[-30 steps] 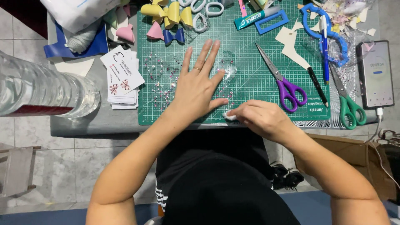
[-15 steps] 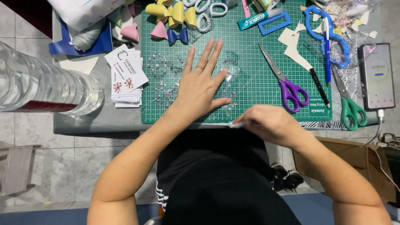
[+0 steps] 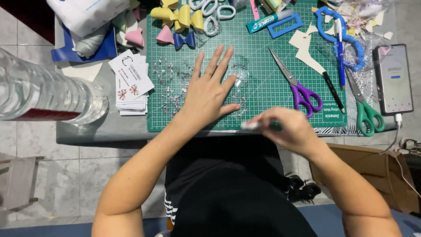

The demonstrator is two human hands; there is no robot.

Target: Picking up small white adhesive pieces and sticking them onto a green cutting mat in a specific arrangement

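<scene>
Left hand (image 3: 210,94) flat, fingers spread, pressing clear sheet (image 3: 239,74) onto mat (image 3: 263,101). Right hand (image 3: 287,129) clenched around blurred tool (image 3: 252,126) just right of thumb. Purple scissors (image 3: 298,87) farther right, cards (image 3: 131,83) left.

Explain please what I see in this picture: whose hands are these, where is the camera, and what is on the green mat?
The camera sits on a person's head and looks down at the person's own bare hands. The left hand lies flat, fingers spread, pressing a clear sheet with small sparkles onto the green cutting mat. The right hand has its grip on a small whitish object, too blurred to identify. Purple scissors, green scissors, coloured bows and a phone lie around.
</scene>
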